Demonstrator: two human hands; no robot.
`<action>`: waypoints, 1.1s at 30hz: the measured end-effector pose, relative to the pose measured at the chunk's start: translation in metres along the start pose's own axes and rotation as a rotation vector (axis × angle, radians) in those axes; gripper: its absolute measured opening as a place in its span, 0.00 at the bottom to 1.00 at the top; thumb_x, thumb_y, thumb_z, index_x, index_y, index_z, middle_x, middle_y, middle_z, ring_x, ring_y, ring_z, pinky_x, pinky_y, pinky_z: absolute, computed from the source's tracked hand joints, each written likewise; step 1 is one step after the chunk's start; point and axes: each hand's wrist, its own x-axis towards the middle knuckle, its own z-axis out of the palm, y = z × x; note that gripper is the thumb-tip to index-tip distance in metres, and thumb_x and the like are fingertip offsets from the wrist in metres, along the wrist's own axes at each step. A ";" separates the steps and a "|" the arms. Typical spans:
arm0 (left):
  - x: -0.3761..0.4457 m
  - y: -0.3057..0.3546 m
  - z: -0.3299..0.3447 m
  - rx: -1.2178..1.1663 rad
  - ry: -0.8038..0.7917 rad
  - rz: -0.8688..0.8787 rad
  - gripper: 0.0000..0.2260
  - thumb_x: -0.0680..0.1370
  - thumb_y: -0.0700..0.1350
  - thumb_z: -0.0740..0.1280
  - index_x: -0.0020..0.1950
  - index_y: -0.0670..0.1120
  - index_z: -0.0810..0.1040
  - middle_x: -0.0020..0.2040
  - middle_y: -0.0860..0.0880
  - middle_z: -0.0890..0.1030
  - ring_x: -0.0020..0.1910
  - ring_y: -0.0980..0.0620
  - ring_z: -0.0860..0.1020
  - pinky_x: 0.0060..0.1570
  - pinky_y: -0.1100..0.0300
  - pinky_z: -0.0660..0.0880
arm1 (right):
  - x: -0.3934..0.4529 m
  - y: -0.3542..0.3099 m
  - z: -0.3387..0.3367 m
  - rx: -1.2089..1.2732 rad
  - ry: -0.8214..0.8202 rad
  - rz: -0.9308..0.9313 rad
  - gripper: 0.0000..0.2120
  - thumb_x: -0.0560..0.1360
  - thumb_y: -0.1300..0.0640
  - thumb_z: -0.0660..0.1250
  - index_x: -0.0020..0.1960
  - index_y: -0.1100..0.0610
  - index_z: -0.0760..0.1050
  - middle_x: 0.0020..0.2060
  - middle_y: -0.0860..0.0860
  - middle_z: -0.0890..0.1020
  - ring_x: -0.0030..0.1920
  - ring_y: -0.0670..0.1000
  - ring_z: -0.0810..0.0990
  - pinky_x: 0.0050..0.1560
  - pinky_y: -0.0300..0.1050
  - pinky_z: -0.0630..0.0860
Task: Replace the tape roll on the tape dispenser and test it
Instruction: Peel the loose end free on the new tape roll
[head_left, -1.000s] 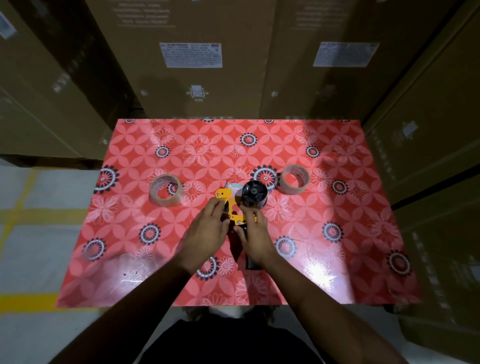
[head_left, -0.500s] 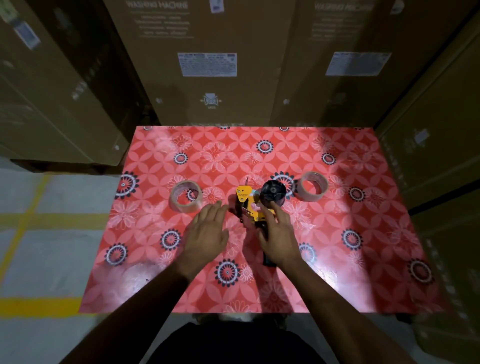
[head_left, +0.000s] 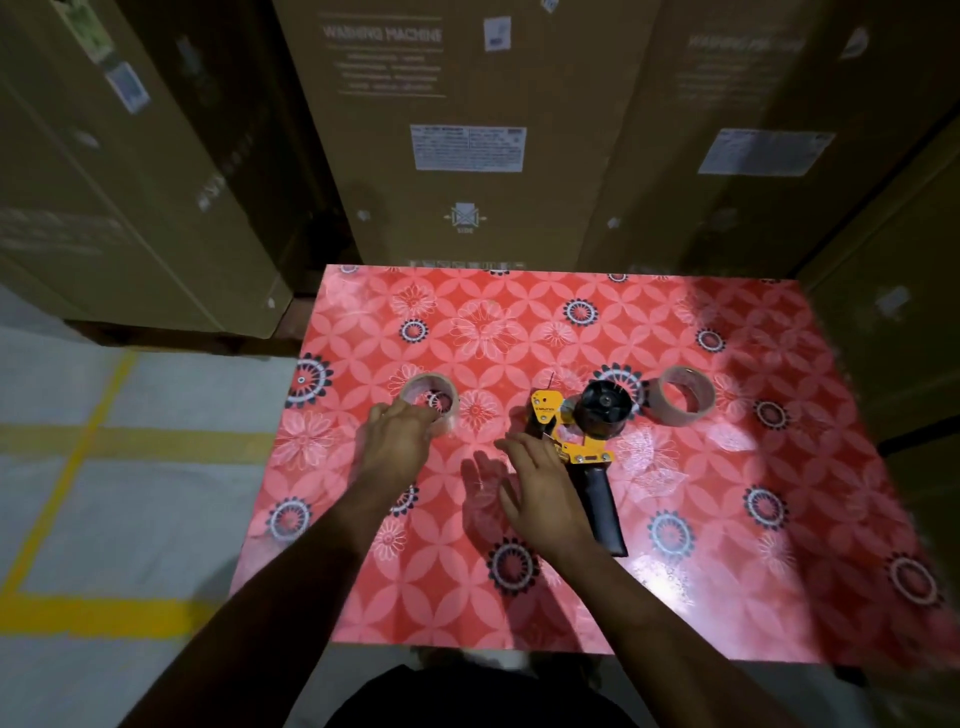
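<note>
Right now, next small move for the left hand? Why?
Probably close the left hand on the clear tape roll and lift it: its fingers already reach the roll's near edge, and the dispenser spool looks bare, ready for a roll.

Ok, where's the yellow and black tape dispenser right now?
In the head view, the yellow and black tape dispenser lies near the middle of the red floral table, beside the right hand, between the two tape rolls.
</note>
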 end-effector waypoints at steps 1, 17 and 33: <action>-0.003 0.002 0.000 -0.054 0.021 -0.016 0.08 0.77 0.40 0.70 0.54 0.49 0.84 0.48 0.47 0.85 0.51 0.44 0.78 0.51 0.51 0.64 | 0.003 -0.003 -0.001 0.050 0.007 0.002 0.22 0.76 0.60 0.66 0.70 0.56 0.71 0.67 0.54 0.74 0.67 0.56 0.71 0.66 0.50 0.71; -0.065 0.106 -0.044 -1.596 -0.097 -0.423 0.10 0.80 0.34 0.66 0.60 0.41 0.79 0.51 0.43 0.86 0.49 0.47 0.84 0.50 0.57 0.80 | 0.010 -0.007 -0.059 0.679 0.122 0.078 0.12 0.80 0.56 0.68 0.62 0.52 0.81 0.58 0.44 0.83 0.56 0.46 0.82 0.54 0.45 0.80; -0.070 0.138 -0.060 -1.340 -0.052 -0.245 0.13 0.77 0.31 0.70 0.54 0.48 0.85 0.51 0.48 0.88 0.51 0.51 0.85 0.51 0.55 0.81 | 0.007 0.013 -0.086 0.821 0.136 0.102 0.08 0.77 0.61 0.71 0.56 0.56 0.85 0.53 0.46 0.86 0.57 0.46 0.84 0.59 0.48 0.80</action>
